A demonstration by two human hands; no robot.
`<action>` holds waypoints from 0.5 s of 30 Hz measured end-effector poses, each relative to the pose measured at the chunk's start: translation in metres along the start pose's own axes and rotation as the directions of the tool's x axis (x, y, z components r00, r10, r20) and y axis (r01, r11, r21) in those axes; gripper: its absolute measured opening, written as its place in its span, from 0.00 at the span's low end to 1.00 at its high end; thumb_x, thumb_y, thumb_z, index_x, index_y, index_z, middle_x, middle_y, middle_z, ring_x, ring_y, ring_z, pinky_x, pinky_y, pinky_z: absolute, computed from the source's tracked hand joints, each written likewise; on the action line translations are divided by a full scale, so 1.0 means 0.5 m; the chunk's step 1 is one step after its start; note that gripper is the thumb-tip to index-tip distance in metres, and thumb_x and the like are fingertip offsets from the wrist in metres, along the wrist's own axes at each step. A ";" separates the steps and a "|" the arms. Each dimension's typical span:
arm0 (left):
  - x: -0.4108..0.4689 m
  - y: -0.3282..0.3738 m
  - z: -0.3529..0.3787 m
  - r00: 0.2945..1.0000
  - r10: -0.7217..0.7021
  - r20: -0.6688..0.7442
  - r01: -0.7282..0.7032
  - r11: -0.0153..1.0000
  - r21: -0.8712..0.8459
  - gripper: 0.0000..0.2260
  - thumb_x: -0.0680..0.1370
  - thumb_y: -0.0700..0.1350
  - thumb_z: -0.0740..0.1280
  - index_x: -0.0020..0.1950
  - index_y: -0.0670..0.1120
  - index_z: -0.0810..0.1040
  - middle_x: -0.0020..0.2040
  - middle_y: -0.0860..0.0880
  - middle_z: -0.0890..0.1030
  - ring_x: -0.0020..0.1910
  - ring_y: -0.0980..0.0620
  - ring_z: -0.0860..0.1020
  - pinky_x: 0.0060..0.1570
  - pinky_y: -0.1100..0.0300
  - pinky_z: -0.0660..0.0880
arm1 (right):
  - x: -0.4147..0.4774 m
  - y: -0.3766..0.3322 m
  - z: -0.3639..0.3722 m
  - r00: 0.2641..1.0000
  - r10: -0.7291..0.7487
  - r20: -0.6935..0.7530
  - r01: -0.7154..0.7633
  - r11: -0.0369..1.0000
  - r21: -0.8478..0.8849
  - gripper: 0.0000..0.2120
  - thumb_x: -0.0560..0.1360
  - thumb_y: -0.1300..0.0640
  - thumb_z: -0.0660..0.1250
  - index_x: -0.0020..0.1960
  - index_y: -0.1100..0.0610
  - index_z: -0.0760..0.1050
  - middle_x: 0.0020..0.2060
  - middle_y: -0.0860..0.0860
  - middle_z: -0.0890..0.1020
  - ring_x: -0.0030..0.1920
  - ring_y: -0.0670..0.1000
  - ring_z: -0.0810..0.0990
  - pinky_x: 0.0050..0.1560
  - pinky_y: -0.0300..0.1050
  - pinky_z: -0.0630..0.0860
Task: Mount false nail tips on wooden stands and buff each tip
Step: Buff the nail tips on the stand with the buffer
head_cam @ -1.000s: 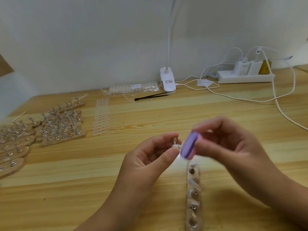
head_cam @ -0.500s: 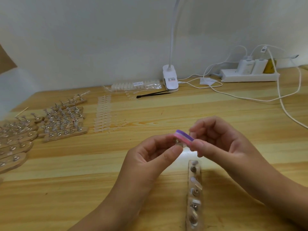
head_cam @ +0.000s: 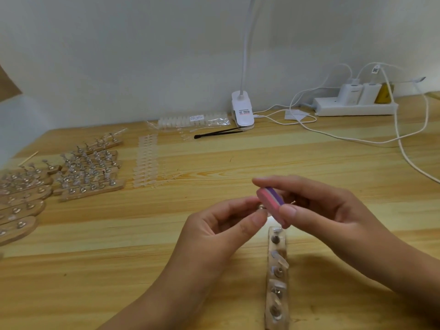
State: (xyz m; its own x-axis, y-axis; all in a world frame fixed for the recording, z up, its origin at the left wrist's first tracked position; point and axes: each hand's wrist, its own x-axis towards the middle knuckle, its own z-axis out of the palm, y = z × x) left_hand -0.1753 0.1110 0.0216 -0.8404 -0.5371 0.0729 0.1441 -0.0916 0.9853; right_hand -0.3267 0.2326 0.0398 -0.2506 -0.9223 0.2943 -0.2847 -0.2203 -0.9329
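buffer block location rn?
Head view, centre: the pink-purple buffer block is pinched by the right hand, beside the left hand, above the near wooden stand.

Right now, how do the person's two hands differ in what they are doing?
The left hand pinches a small metal peg between thumb and fingers; the right hand grips a pink-and-purple buffer block. The left forearm enters from the bottom edge; the right from the right edge. Both hands meet near the wooden stand's far end.

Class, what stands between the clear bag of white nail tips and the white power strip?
In the head view, the white clip-on lamp base, then loose white cables.
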 end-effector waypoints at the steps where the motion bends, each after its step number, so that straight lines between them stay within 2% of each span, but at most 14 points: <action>1: 0.000 0.000 0.001 1.000 0.002 0.010 -0.002 1.000 0.005 0.16 0.69 0.53 0.75 0.56 0.53 0.84 0.53 0.51 0.85 0.55 0.57 0.82 0.51 0.71 0.74 | 0.002 0.000 0.000 1.000 0.000 -0.008 0.000 1.000 -0.002 0.17 0.74 0.48 0.66 0.62 0.42 0.79 0.45 0.52 0.79 0.45 0.46 0.79 0.51 0.39 0.78; 6: 0.004 0.000 -0.005 0.999 0.010 -0.031 -0.012 0.998 -0.060 0.15 0.68 0.53 0.74 0.54 0.54 0.85 0.53 0.51 0.85 0.55 0.56 0.82 0.53 0.70 0.74 | -0.003 -0.001 -0.001 1.000 0.020 0.020 -0.020 1.000 -0.002 0.17 0.73 0.47 0.67 0.61 0.41 0.80 0.47 0.53 0.79 0.45 0.45 0.79 0.49 0.36 0.77; 11: 0.002 0.002 0.001 0.999 0.035 -0.014 -0.036 0.999 -0.023 0.15 0.70 0.52 0.74 0.56 0.54 0.84 0.54 0.51 0.85 0.56 0.56 0.81 0.54 0.70 0.74 | -0.001 0.001 0.002 0.999 0.026 -0.019 -0.026 0.999 0.033 0.15 0.74 0.50 0.70 0.60 0.41 0.80 0.41 0.47 0.81 0.44 0.44 0.80 0.48 0.36 0.78; 15: 0.003 0.005 -0.001 0.999 0.047 -0.018 -0.048 0.998 -0.049 0.14 0.70 0.52 0.73 0.55 0.53 0.85 0.53 0.50 0.85 0.57 0.55 0.81 0.54 0.70 0.74 | 0.001 0.003 0.008 0.998 -0.002 -0.063 0.007 0.996 0.091 0.16 0.71 0.52 0.71 0.59 0.44 0.80 0.41 0.51 0.81 0.44 0.46 0.82 0.46 0.38 0.78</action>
State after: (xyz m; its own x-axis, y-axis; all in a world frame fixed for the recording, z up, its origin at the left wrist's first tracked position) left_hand -0.1759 0.1098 0.0240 -0.8232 -0.5557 0.1165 0.2095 -0.1065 0.9720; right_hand -0.3234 0.2306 0.0374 -0.3081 -0.9000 0.3083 -0.2008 -0.2552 -0.9458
